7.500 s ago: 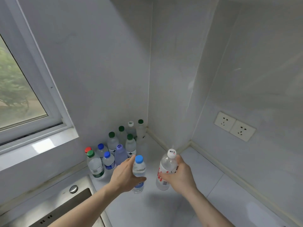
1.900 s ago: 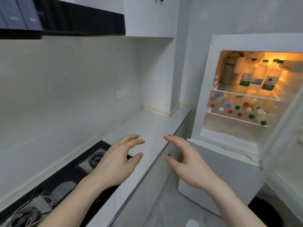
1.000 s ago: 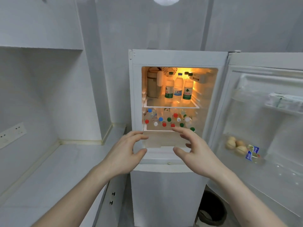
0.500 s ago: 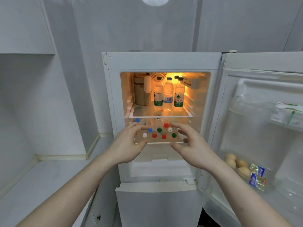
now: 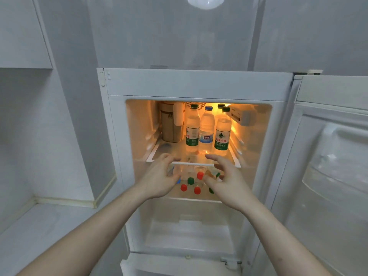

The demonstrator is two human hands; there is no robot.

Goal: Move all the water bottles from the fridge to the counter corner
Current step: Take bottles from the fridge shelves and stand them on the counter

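The white fridge (image 5: 195,82) stands open and lit inside. On its upper shelf stand a green-capped bottle (image 5: 192,128), a blue-capped bottle (image 5: 207,129) and another green-capped bottle (image 5: 223,130), with one more cap behind them. The lower shelf holds several bottles, seen as red and green caps (image 5: 190,180). My left hand (image 5: 159,176) and my right hand (image 5: 225,180) reach in at the lower shelf, fingers spread and slightly bent, holding nothing. Both hands hide part of the lower bottles.
The fridge door (image 5: 328,156) hangs open on the right. A grey counter (image 5: 39,232) runs along the left, beside a wall column. A beige container (image 5: 169,124) stands at the upper shelf's left. The bottom compartment (image 5: 189,226) sits below my hands.
I have come closer to the fridge. Both hands have moved forward to the lower shelf's bottles, still holding nothing.
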